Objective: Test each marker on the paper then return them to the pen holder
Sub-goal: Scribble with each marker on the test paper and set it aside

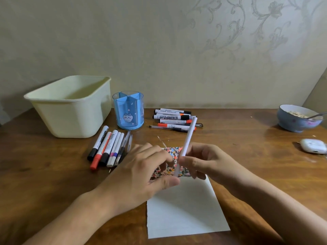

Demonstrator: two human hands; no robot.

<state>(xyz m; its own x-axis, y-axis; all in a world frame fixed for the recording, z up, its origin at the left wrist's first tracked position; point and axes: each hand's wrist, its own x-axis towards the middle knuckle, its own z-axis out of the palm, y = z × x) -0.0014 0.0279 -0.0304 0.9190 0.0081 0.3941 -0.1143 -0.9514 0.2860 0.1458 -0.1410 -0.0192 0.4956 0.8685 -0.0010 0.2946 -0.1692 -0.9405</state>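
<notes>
A white marker held over the paper, both hands at it, near the desk's front edge.

The white marker [187,145] stands tilted above the far end of the paper [185,211], its lower end pinched in the curled fingers of the right hand [203,162]; the left hand [141,172] reaches in with fingers loosely bent toward that lower end, seemingly for the cap, though blur hides whether they grip it. To do this well, I judge: pull the cap straight off, then stroke on the bare white part, since the far end is already crowded with coloured marks. The blue pen holder [128,110] stands empty toward the back edge, a cream tub [70,106] to its left. One group of markers [106,147] lies before the holder, another [174,119] to its right; neither blocks the paper. A bowl [299,119] sits near the right edge.
</notes>
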